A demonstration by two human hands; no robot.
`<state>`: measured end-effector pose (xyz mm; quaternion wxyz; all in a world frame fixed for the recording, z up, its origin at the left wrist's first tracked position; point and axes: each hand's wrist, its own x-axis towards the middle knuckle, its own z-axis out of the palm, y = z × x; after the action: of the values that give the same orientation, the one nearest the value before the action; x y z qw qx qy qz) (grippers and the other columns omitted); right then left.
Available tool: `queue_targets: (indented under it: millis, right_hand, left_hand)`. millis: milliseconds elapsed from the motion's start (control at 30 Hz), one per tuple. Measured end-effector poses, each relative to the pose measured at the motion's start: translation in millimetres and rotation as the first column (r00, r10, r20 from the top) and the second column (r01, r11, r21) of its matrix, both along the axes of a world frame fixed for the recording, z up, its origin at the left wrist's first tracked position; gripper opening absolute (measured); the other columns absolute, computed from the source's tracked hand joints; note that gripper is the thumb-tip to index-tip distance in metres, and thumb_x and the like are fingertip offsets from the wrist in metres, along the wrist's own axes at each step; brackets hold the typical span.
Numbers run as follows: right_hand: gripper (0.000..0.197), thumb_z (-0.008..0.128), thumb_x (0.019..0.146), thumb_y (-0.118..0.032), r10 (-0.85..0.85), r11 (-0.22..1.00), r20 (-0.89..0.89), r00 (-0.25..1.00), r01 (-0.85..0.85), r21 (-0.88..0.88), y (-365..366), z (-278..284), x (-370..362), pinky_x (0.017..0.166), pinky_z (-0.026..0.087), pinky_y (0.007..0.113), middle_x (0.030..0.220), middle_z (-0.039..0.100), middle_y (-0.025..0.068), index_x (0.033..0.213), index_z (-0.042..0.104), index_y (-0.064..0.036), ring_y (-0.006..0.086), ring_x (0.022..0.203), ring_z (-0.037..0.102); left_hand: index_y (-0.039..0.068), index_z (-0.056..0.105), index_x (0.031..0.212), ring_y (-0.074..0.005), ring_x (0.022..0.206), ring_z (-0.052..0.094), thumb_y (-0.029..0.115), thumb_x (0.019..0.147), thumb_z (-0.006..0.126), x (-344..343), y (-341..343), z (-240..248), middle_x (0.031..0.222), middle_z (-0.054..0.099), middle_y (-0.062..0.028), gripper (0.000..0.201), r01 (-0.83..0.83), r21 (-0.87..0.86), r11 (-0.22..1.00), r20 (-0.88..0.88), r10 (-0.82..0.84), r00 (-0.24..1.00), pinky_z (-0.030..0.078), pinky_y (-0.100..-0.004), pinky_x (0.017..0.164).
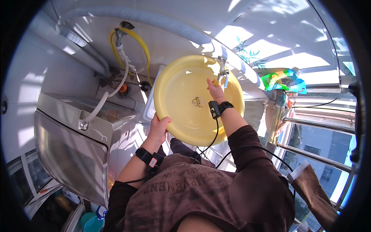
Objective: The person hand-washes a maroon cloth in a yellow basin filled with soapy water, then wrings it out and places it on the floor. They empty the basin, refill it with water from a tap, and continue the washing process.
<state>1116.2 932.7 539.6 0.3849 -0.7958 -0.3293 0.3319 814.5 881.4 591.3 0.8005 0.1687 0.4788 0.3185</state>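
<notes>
A large round yellow basin (181, 92) sits tilted in front of me, with a printed motif on its bottom. My left hand (157, 129) grips its near left rim, thumb over the edge. Over the basin's far right part, my right hand (216, 92) reaches up to a metal tap (223, 73). Its fingers are closed at a small yellowish piece just under the tap; what this piece is I cannot make out. Both wrists wear black straps with small devices, and a black cable hangs from the right one across the basin.
Left of me stands a grey washing machine (71, 141) with a white hose (101, 107). A yellow hose (146, 50) loops from a wall tap. Behind the basin shows a white sink edge (150, 104). A green pouch (284, 80) lies at the right, above window rails (317, 154).
</notes>
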Motion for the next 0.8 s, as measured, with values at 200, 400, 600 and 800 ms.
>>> queue_targets:
  millis: [200, 400, 600, 800]
  right_hand:
    - [0.039, 0.063, 0.084, -0.042, 0.078, 0.993, 0.106, 0.991, -0.068, -0.094, -2, -5, 6, 0.069, 0.046, 0.029, 0.056, 0.057, 0.0012, 0.067, 0.054, -0.0083, 0.0116, 0.054, 0.056]
    - [0.035, 0.069, 0.081, -0.039, 0.189, 0.965, -0.040, 0.981, -0.193, -0.175, -4, 3, 19, 0.076, 0.048, 0.028, 0.068, 0.062, 0.0049, 0.082, 0.057, -0.0063, 0.0146, 0.083, 0.062]
    - [0.063, 0.074, 0.075, -0.030, 0.426, 0.903, 0.511, 0.747, -0.389, -0.184, -38, 41, 49, 0.089, 0.046, 0.035, 0.115, 0.058, 0.0141, 0.127, 0.046, -0.0089, 0.0285, 0.106, 0.058]
    - [0.073, 0.071, 0.078, -0.029, 0.119, 0.925, 0.361, 0.925, 0.028, -0.378, -51, 48, 86, 0.098, 0.042, 0.040, 0.133, 0.048, 0.0187, 0.139, 0.035, -0.0135, 0.0299, 0.121, 0.050]
  left_hand:
    - [0.006, 0.049, 0.115, -0.0167, 0.083, 0.060, -0.002, 0.077, 0.057, 4, -3, 2, 0.099, 0.057, -0.0061, 0.040, -0.056, 0.030, 0.998, 0.011, 0.056, 0.998, 0.051, -0.0292, 0.065]
    - [0.006, 0.049, 0.115, -0.0165, 0.084, 0.060, -0.001, 0.077, 0.057, 3, -2, 1, 0.099, 0.057, -0.0057, 0.039, -0.050, 0.039, 0.998, 0.005, 0.050, 0.999, 0.051, -0.0294, 0.064]
    - [0.006, 0.050, 0.114, -0.0165, 0.083, 0.060, 0.000, 0.077, 0.057, 2, 3, 3, 0.099, 0.058, -0.0052, 0.038, -0.046, 0.040, 0.998, 0.020, 0.045, 0.999, 0.052, -0.0295, 0.063]
    - [0.006, 0.050, 0.115, -0.0165, 0.084, 0.061, 0.001, 0.078, 0.057, -6, 5, 1, 0.101, 0.058, -0.0052, 0.038, 0.030, 0.080, 0.996, 0.024, -0.032, 0.999, 0.052, -0.0296, 0.063]
